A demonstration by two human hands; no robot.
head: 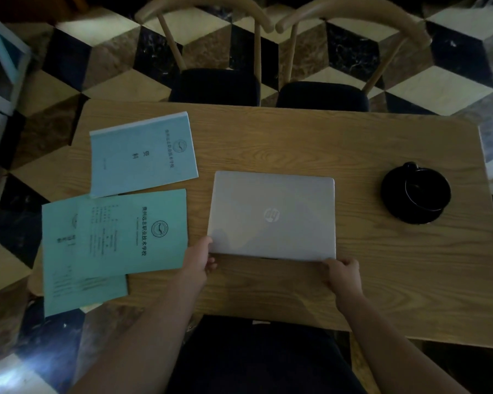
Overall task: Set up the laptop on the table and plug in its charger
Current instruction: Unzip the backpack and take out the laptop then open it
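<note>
The laptop [272, 216] lay closed and flat on the table [353, 280], lid logo up, roughly centre and nearer the person's edge. The left hand [201, 258] gripped its near-left corner, thumb on the lid, fingers tucked under the edge; the right hand [343, 275] was clamped on the near-right corner the same way. Step in hand looked like placing or squaring the laptop, setup barely begun: lid not yet open. No charger or socket showed anywhere in view. Next move likely called for letting go of the corners, lifting the lid from the front edge with one hand steadying the base, then finding the charger. Left of the laptop lay three teal booklets [143, 155], close but apart from it. A black cup [426, 191] on a saucer stood well apart to the right. Two chairs [322, 95] sat at the far side.
</note>
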